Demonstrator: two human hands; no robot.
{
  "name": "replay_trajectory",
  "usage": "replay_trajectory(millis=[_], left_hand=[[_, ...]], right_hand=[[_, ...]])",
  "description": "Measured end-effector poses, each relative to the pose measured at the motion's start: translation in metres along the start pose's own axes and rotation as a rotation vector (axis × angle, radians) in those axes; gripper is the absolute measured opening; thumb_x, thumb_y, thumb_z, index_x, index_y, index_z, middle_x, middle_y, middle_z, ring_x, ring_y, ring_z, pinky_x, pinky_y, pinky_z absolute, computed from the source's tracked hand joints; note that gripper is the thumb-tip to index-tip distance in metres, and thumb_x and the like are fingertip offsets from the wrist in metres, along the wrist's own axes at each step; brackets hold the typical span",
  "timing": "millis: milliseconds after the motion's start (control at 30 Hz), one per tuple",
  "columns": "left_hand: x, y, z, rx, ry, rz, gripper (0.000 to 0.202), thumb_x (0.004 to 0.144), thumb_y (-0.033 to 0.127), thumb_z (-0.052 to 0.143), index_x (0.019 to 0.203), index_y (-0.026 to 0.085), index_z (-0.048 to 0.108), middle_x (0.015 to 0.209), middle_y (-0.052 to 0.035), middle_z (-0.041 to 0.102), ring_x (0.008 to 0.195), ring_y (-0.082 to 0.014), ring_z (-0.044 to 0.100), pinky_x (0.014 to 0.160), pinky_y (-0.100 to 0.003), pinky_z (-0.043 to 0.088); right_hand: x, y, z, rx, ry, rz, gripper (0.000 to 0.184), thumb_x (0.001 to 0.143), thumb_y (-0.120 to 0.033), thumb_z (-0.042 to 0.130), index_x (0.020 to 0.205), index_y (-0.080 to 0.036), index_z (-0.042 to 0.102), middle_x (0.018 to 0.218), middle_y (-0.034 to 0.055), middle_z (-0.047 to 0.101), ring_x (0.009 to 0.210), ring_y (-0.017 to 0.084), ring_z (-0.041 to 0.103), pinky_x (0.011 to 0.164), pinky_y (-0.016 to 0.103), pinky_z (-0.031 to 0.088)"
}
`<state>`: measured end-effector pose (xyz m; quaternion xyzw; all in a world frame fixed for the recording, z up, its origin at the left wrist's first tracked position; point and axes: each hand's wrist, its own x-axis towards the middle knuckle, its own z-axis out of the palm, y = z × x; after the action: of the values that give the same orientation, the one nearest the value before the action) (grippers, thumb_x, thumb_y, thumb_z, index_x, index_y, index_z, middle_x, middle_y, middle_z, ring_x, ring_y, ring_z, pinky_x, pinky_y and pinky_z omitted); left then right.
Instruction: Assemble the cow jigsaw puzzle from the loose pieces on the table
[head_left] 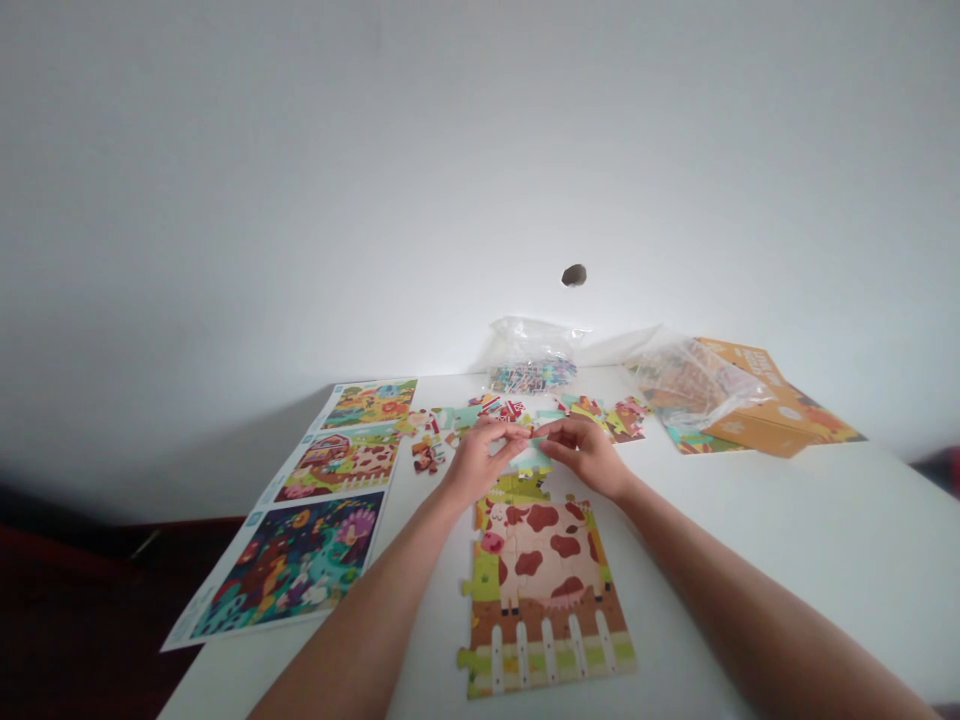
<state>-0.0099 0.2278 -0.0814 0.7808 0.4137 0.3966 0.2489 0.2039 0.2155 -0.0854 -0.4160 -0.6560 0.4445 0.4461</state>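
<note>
A: Where are the two grips placed?

B: Both are brought together at the far end of the cow puzzle [551, 560]. The left grip [484, 458] is narrowed to a pinch, and the right grip [583, 452] is narrowed likewise, just beside it. A small pale blue piece [538, 442] is held between their fingertips.

A: Is that piece joined to the puzzle?

B: That cannot be told; it is partly covered by the fingers.

A: How is the puzzle laid out?

B: It is laid flat on the white surface [810, 520], between the forearms. A spotted cow is shown in the middle, a white fence along the near edge. Open tabs are left along its left edge.

A: And around it?

B: Loose pieces [429, 457] are scattered beyond the puzzle, on both sides of the hands. On the left, a picture sheet [311, 540] is printed with three scenes, the cow included in the middle one. At the far side, a clear bag [532, 376] is filled with more pieces. To its right, an orange box [784, 410] is partly covered by a crumpled plastic bag [690, 380].
</note>
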Motion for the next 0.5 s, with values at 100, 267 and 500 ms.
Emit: replay_trajectory(millis=[100, 267, 500], left_hand=[[-0.002, -0.003, -0.008, 0.125, -0.077, 0.043, 0.043, 0.08, 0.049, 0.074, 0.117, 0.026, 0.071, 0.124, -0.0091, 0.066, 0.123, -0.0289, 0.054, 0.108, -0.046, 0.042], [-0.008, -0.011, -0.02, 0.361, -0.378, 0.038, 0.066, 0.054, 0.061, 0.087, 0.113, 0.035, 0.074, 0.159, -0.0062, 0.03, 0.145, -0.0461, 0.018, 0.116, -0.065, 0.022], [-0.011, -0.019, -0.021, 0.385, -0.422, 0.061, 0.051, 0.06, 0.057, 0.086, 0.106, 0.036, 0.078, 0.162, -0.0026, 0.024, 0.148, -0.0452, 0.013, 0.118, -0.063, 0.021]], right_hand=[[0.001, 0.004, -0.007, 0.102, 0.072, 0.032, 0.037, 0.076, -0.05, 0.075, 0.09, -0.017, 0.069, 0.075, 0.0021, 0.067, 0.066, 0.015, 0.058, 0.062, 0.027, 0.042], [0.005, 0.013, -0.021, 0.152, 0.173, 0.022, 0.039, 0.071, -0.05, 0.079, 0.086, -0.017, 0.066, 0.076, 0.0027, 0.067, 0.068, 0.015, 0.059, 0.063, 0.027, 0.043], [0.004, 0.016, -0.022, 0.127, 0.187, 0.009, 0.038, 0.073, -0.051, 0.078, 0.086, -0.018, 0.066, 0.079, 0.0039, 0.068, 0.071, 0.017, 0.061, 0.065, 0.028, 0.045]])
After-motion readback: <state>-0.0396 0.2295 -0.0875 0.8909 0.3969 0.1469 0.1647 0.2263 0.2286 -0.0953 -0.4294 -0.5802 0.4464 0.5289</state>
